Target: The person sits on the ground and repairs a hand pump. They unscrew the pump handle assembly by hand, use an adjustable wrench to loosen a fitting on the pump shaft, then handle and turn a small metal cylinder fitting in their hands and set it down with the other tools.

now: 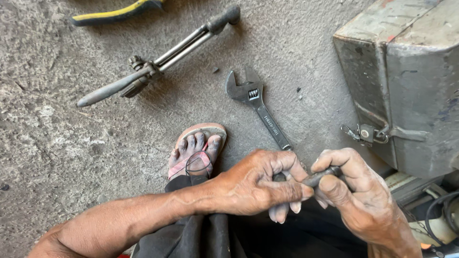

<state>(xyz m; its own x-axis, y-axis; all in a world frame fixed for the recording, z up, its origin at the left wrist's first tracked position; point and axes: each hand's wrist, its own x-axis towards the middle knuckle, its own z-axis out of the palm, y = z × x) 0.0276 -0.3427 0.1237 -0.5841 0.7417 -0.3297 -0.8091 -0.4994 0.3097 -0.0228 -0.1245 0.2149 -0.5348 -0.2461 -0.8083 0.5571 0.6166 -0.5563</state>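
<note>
My left hand point(260, 184) and my right hand point(356, 196) meet low in the head view, both closed on a short dark metal rod point(319, 177) held between the fingertips. The rod's ends are hidden inside my fingers. Just beyond my hands an adjustable wrench point(256, 102) lies flat on the concrete floor, jaws pointing away from me. My foot in a sandal point(196, 153) rests on the floor left of the wrench.
A long hinged lever tool point(153, 69) lies at the top centre. A tool with a yellow-and-black handle point(112, 14) pokes in at the top edge. A dented grey metal toolbox with a latch point(406, 81) stands at right, dark cables point(442, 215) below it.
</note>
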